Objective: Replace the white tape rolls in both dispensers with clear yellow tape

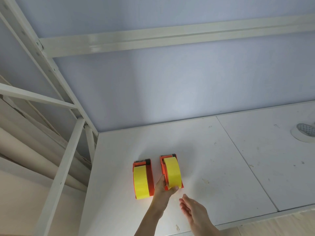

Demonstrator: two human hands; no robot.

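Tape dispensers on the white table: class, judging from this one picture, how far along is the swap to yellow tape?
Done: both orange dispensers carry yellow rolls, the left dispenser standing alone. In hand: the left hand grips the near end of the right dispenser; the right hand hovers open beside it. Left: apparently just letting go. A white roll lies at the table's far right edge.
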